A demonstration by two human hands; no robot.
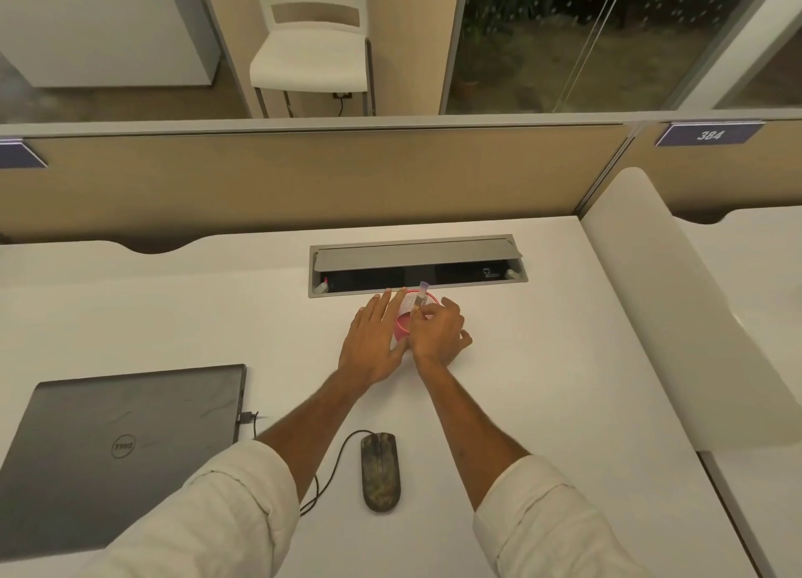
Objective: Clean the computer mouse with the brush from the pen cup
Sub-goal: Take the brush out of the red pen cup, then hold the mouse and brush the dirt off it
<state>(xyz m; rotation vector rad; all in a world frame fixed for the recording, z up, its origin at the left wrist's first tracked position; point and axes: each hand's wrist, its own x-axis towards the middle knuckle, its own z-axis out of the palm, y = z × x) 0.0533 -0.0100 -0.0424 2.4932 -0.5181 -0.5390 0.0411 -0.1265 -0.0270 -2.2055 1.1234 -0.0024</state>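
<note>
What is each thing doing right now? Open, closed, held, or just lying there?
Laptop: lid closed, cable plugged into its side.
Mouse: lying untouched on the desk, looks dirty.
Pen cup: upright, left hand flat against its side.
Brush: standing in the cup, pinched by the right hand.
Cable box: flap open.
Chair: empty.

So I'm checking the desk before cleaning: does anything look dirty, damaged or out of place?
The mouse near the desk's front edge looks odd: its top is mottled brown and grimy. The laptop lid shows scuffs. Nothing is spilled or tipped.
</note>
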